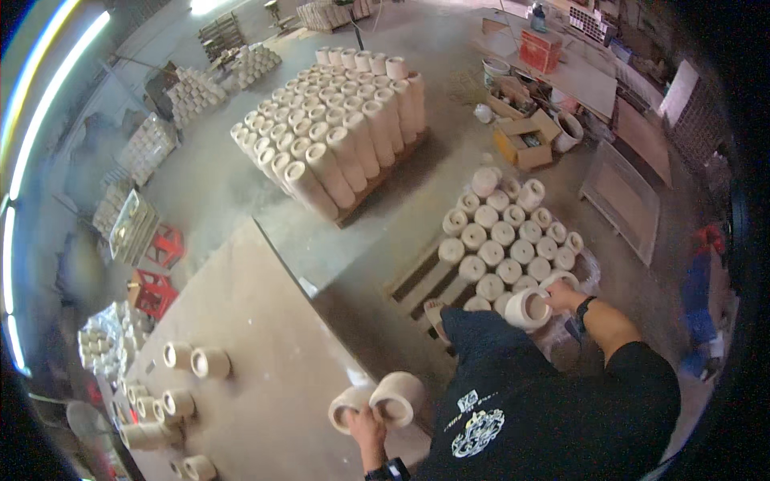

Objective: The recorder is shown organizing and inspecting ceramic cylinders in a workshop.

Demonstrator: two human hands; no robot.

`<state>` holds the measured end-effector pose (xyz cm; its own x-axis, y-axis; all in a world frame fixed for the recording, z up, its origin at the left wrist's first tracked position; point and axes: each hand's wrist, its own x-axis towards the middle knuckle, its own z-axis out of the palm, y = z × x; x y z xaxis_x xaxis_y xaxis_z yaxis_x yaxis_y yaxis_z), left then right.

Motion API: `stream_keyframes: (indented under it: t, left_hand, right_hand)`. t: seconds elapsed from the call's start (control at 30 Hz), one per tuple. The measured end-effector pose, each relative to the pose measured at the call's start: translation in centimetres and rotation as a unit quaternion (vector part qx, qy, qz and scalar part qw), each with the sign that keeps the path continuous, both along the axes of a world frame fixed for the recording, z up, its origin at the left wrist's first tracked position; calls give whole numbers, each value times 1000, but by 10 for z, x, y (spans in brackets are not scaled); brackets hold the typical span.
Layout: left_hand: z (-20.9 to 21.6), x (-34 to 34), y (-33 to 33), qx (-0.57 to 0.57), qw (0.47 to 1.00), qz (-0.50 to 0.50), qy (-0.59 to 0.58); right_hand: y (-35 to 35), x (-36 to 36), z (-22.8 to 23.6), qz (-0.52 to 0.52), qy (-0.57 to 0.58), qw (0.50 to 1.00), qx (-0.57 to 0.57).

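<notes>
My left hand (367, 426) is closed on a pair of pale, thick-walled hollow cylinders, a left one (346, 399) and a right one (407, 391), over the near edge of the brown table (277, 377). Its fingers reach into the open end of the left one. On my other side, my right hand (564, 298) grips the rim of a similar cylinder (527, 311). Another pale cylinder (559, 278) lies right against that hand; whether it is held too, I cannot tell. Beneath them, rows of the same cylinders (507, 234) stand on a wooden pallet (405, 278).
Several cylinders (210, 363) lie on the table's left part. A tall block of stacked cylinders (337, 144) rises on a pallet ahead. A cardboard box (527, 140), a red crate (540, 50) and a leaning board (622, 196) are at right. My foot (435, 317) is by the near pallet.
</notes>
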<state>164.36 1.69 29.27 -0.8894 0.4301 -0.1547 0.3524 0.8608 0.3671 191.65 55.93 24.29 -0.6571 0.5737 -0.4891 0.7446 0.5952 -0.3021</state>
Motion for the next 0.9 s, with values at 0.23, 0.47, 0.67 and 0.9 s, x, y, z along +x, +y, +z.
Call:
stream_keyframes:
  t: [0.23,0.47,0.67,0.9]
  left_hand:
    - [6,-82,52,-62,996,44,-52]
    - [59,-207,141,-48,998,1,-28]
    - [62,-335,218,-10,993,-101,51]
    - [24,-492,317,-35,972,-231,34]
  right_hand:
    - [55,-129,14,6,42,999,-16]
    - [96,-232,56,-8,37,997,-68]
    - [112,-284,83,-6,47,998,-41]
    - [136,-342,68,-94,60,988,-105]
